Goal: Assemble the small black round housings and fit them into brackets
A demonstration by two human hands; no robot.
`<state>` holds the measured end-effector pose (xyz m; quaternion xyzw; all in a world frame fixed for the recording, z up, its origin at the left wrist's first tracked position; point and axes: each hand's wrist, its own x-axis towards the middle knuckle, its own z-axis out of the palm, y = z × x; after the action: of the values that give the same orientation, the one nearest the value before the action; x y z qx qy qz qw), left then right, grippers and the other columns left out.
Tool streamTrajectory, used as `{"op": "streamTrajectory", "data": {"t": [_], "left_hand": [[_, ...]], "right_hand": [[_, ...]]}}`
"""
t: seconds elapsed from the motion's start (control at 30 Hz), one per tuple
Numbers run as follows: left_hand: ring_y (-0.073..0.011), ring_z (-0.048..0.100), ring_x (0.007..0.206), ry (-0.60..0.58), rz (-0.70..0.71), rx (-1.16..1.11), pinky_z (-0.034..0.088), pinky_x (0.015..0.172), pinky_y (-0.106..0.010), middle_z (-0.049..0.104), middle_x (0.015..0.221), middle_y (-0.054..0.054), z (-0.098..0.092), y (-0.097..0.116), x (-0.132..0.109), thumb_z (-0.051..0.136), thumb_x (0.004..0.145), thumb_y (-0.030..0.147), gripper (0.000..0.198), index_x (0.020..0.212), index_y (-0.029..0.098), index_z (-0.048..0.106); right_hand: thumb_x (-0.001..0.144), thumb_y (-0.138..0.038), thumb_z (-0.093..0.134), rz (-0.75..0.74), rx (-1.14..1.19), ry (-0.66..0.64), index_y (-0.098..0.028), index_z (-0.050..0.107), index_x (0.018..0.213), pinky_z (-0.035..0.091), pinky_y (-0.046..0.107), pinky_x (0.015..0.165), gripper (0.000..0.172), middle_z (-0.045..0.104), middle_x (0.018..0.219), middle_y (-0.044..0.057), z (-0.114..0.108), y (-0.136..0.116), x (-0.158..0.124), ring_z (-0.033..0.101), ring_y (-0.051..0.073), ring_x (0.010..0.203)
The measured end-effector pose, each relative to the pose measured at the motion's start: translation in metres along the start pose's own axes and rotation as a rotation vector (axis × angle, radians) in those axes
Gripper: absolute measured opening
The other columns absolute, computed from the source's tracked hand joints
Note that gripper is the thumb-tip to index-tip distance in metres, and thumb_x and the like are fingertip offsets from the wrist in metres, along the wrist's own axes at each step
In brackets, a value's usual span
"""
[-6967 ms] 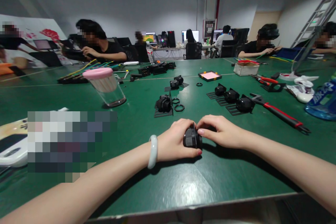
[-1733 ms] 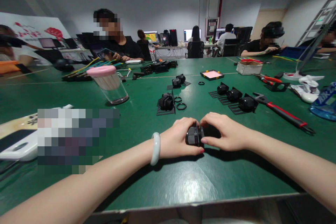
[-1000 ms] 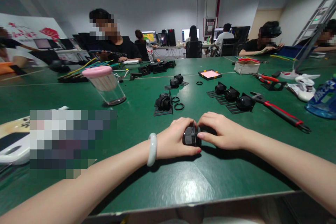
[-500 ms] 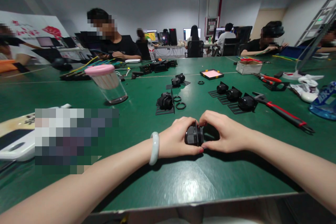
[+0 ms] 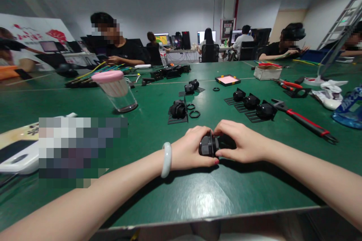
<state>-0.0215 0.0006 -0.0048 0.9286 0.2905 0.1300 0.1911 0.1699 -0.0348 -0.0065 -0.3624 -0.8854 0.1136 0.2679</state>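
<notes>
Between my hands, near the table's front edge, is a black plastic cable gland [image 5: 205, 147] with a faceted body and a thin plate around its middle. My left hand [image 5: 190, 148] wraps the faceted end from the left. Thumb and fingers of my right hand [image 5: 243, 142] pinch a black locknut [image 5: 217, 144] on the gland's other end; it is partly hidden by the fingertips. Just beyond lie another cable gland on a slotted bracket [image 5: 178, 110] and two loose ring nuts [image 5: 195, 114]. Several glands on brackets [image 5: 251, 101] stand to the right.
A red-and-black adjustable wrench [image 5: 307, 121] lies to the right, with a blue bottle [image 5: 349, 107] past it. A pink-lidded cup [image 5: 117, 90] stands at left, near a white device [image 5: 24, 162]. Behind are a small box [image 5: 268, 72], cables and people seated at the table.
My right fingers have shifted slightly around the gland's right end, and the nut there now shows a flat facet. My left hand keeps its hold.
</notes>
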Motion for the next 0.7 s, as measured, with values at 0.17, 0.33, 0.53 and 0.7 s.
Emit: {"op": "streamTrajectory", "data": {"t": [0.17, 0.33, 0.53, 0.7], "left_hand": [[-0.02, 0.048, 0.084, 0.012, 0.011, -0.016, 0.039, 0.076, -0.032, 0.052, 0.09, -0.003, 0.001, -0.0006, -0.001, 0.064, 0.058, 0.046, 0.05, 0.095, 0.019, 0.046], [-0.0195, 0.048, 0.085, 0.004, 0.011, -0.015, 0.039, 0.078, -0.032, 0.051, 0.091, -0.003, 0.0009, -0.0006, -0.0012, 0.064, 0.059, 0.046, 0.05, 0.096, 0.019, 0.045], [-0.0195, 0.048, 0.085, -0.003, 0.013, -0.011, 0.039, 0.078, -0.032, 0.051, 0.091, -0.003, 0.0004, -0.0004, -0.001, 0.064, 0.06, 0.046, 0.05, 0.097, 0.018, 0.045], [-0.0194, 0.048, 0.085, -0.008, 0.02, 0.015, 0.039, 0.077, -0.031, 0.051, 0.091, -0.003, 0.0002, -0.0004, -0.0004, 0.063, 0.06, 0.046, 0.049, 0.096, 0.018, 0.045]], "right_hand": [[0.073, -0.032, 0.056, 0.017, -0.001, -0.041, -0.015, 0.05, 0.089, 0.04, 0.03, 0.071, 0.024, 0.053, 0.086, 0.007, 0.0012, 0.0009, -0.0003, 0.049, 0.017, 0.079], [0.08, -0.033, 0.047, 0.033, -0.015, -0.072, -0.014, 0.053, 0.088, 0.041, 0.03, 0.071, 0.021, 0.052, 0.086, 0.007, 0.0017, 0.0012, -0.0002, 0.049, 0.017, 0.078], [0.08, -0.034, 0.048, 0.052, -0.026, -0.077, -0.014, 0.053, 0.088, 0.041, 0.03, 0.072, 0.021, 0.052, 0.086, 0.007, 0.0007, 0.0001, 0.0007, 0.049, 0.017, 0.079], [0.072, -0.037, 0.056, 0.058, -0.037, -0.047, -0.014, 0.05, 0.088, 0.04, 0.03, 0.07, 0.029, 0.052, 0.086, 0.006, 0.0009, -0.0012, 0.0, 0.048, 0.017, 0.079]]}}
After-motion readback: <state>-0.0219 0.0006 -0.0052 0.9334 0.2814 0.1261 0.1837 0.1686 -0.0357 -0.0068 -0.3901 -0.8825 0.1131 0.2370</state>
